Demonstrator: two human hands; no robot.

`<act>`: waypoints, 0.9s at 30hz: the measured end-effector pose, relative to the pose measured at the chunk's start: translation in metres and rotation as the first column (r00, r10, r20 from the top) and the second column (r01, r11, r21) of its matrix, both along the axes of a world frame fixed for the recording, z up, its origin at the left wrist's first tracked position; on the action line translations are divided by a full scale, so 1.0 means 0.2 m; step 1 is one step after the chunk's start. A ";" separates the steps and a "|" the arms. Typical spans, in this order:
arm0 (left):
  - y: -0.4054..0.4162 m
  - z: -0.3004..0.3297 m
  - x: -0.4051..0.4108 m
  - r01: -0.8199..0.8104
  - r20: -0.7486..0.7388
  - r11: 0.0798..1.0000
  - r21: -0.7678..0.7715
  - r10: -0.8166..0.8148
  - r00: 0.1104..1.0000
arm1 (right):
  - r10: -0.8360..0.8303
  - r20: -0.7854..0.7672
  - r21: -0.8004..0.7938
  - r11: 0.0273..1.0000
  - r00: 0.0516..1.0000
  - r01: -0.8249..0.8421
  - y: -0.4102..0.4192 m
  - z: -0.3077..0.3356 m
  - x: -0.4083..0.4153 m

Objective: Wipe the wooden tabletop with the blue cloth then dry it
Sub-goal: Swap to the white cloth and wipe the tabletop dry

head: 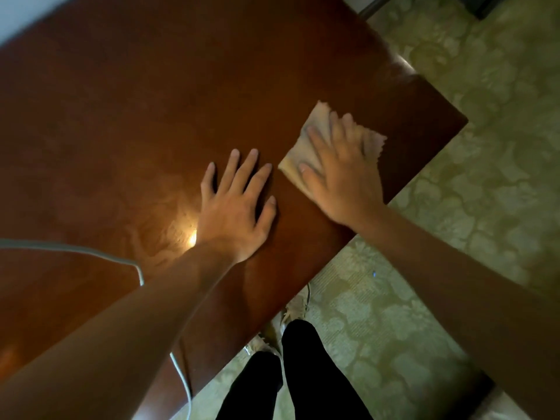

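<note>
The right hand (pixel 336 174) presses flat on a pale, tan-looking cloth (pixel 315 140), fingers straight and slightly spread, pinning it to the wooden tabletop (pixel 136 116) near the table's right corner. Just left of the cloth, the left hand (pixel 236 207) lies palm-down on the bare wood, fingers splayed and holding nothing. Nearer the person than that hand, a white cable (pixel 91 253) curves across the tabletop beside a bright lamp glare. Beyond the table edge lies patterned green carpet (pixel 454 237), with dark trouser legs (pixel 303 374) below.

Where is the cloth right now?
In the head view, the cloth lies flat under the right hand, near the tabletop's right corner, beside the left hand.
</note>
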State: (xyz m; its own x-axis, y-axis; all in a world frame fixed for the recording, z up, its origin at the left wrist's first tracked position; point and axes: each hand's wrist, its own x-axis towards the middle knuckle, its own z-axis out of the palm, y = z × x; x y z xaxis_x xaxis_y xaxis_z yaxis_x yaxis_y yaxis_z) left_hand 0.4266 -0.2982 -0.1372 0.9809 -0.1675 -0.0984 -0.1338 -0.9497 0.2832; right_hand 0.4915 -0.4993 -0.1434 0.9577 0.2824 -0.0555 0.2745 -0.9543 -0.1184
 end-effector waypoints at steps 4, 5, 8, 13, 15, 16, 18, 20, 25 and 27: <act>0.12 0.06 -0.11 -0.063 0.046 0.996 -0.066 0.066 0.997 | 0.167 0.016 0.050 0.985 0.986 -0.168 0.19 -0.03 -0.35; 0.17 0.06 -0.16 -0.083 0.043 0.995 -0.046 0.085 0.995 | 0.196 -0.005 0.020 0.980 0.981 -0.196 0.18 -0.02 -0.33; 0.37 0.06 -0.33 -0.202 -0.008 0.979 0.025 0.202 0.979 | 0.061 -0.032 -0.114 0.991 0.998 -0.064 0.11 0.01 -0.13; 0.54 0.00 -0.55 -0.284 -0.065 0.954 0.098 0.291 0.955 | -0.119 -0.014 -0.022 0.993 0.993 0.119 0.31 0.02 -0.21; 0.54 -0.01 -0.58 -0.291 -0.047 0.951 0.106 0.297 0.954 | 0.022 0.002 0.030 0.999 1.000 -0.022 0.48 0.00 -0.49; 0.54 -0.02 -0.57 -0.297 -0.037 0.948 0.111 0.303 0.952 | 0.099 0.005 0.054 0.994 0.995 -0.099 0.55 -0.01 -0.63; 0.53 -0.03 -0.57 -0.292 -0.032 0.950 0.113 0.298 0.954 | 0.232 -0.034 0.030 0.972 0.972 -0.231 0.59 -0.01 -0.75; 0.54 -0.03 -0.57 -0.290 -0.024 0.951 0.105 0.294 0.956 | 0.292 -0.064 -0.055 0.954 0.954 -0.296 0.54 0.00 -0.66; 0.54 -0.04 -0.58 -0.285 -0.029 0.951 0.119 0.290 0.957 | -0.060 -0.072 -0.009 0.998 0.996 0.059 0.39 0.03 -0.29; 0.55 -0.04 -0.57 -0.281 -0.032 0.954 0.106 0.286 0.958 | -0.088 -0.031 -0.008 0.996 0.996 0.088 0.48 0.02 -0.40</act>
State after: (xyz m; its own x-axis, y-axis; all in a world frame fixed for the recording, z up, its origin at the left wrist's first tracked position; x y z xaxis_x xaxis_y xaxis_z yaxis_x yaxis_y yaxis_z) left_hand 0.3118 -0.1887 -0.1445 0.9805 0.1300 -0.1472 0.1564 -0.9702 0.1850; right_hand 0.4122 -0.4030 -0.1401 0.9766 0.1962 -0.0877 0.1853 -0.9754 -0.1194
